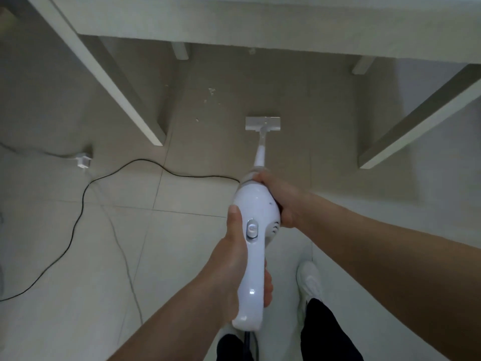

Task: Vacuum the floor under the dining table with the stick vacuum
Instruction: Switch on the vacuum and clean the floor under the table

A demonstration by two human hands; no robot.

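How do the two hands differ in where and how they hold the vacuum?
The left hand wraps the rear handle, thumb along the top beside the switch; the right hand sits farther forward, gripping the right side of the body near the tube. Both are closed on the vacuum.

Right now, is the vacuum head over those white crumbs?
No, the vacuum head sits on bare tile, with the crumbs ahead of it and to its left.

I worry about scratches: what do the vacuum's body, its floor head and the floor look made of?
The vacuum body looks like glossy white plastic, going by its sharp highlights. The floor head seems matte white plastic, though it is too small to be sure. The floor looks like glazed pale tile, with grout lines and a soft sheen.
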